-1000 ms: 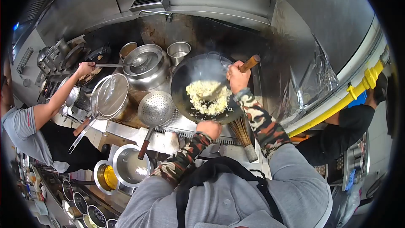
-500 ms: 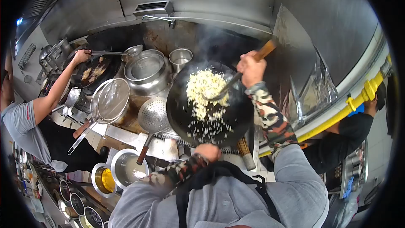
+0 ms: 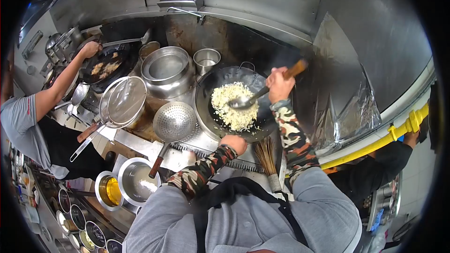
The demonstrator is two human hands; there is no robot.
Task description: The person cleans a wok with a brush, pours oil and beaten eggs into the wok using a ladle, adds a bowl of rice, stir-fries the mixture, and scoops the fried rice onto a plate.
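Note:
A black wok (image 3: 205, 94) sits on the burner in front of me, holding a heap of pale fried rice (image 3: 229, 118). My left hand (image 3: 234, 144) is closed at the wok's near rim; the fingers and whatever handle they grip are hidden beneath. Wrapped round the wooden handle of a ladle (image 3: 255, 96), my right hand (image 3: 280, 85) is above the wok's right side. The ladle's metal bowl rests on the rice. A loop handle (image 3: 247, 65) stands on the wok's far rim.
Left of the wok are a perforated skimmer (image 3: 175, 121), a mesh strainer (image 3: 124, 100) and a steel pot (image 3: 168, 84). A bamboo brush (image 3: 267, 157) lies near right. A bowl of yellow liquid (image 3: 111, 191) stands lower left. A co-worker's hand (image 3: 90, 49) works over another wok (image 3: 124, 56).
The rice, earlier scattered toward the wok's near side, is now gathered in its middle. The wok has levelled and shows its far loop handle. My view has shifted slightly.

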